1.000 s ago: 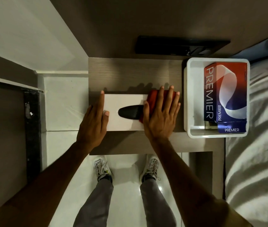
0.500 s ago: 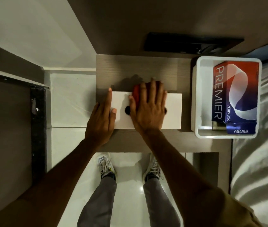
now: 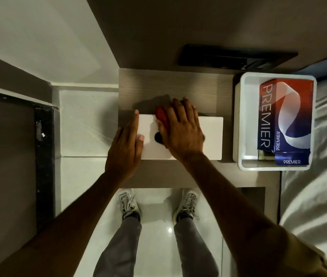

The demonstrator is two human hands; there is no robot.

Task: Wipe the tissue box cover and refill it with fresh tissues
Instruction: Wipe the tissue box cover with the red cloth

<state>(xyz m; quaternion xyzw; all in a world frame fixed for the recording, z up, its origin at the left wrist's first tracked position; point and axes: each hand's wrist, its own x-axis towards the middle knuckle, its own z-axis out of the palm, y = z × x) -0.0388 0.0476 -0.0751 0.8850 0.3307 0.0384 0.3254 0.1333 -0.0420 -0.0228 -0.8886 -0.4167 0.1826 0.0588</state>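
Observation:
A white tissue box cover point(image 3: 210, 136) lies flat on a small wooden bedside table point(image 3: 178, 84), its dark oval slot partly showing at the middle. My right hand point(image 3: 180, 128) presses flat on a red cloth point(image 3: 161, 116) on the cover's top, over the slot and the far edge. My left hand point(image 3: 125, 150) rests against the cover's left end, fingers laid on its top. To the right, a red, white and blue "PREMIER" tissue pack point(image 3: 286, 118) lies inside a white tray point(image 3: 238, 124).
A dark flat panel point(image 3: 228, 56) sits on the wall behind the table. A bed with white sheets point(image 3: 318, 196) borders the table on the right. My feet stand on pale floor tiles point(image 3: 86, 116) in front of the table; a dark door frame point(image 3: 44, 156) is at left.
My right hand has slid the red cloth from the cover's right end leftwards to the middle, and then a little towards the far edge. My left hand stays at the left end.

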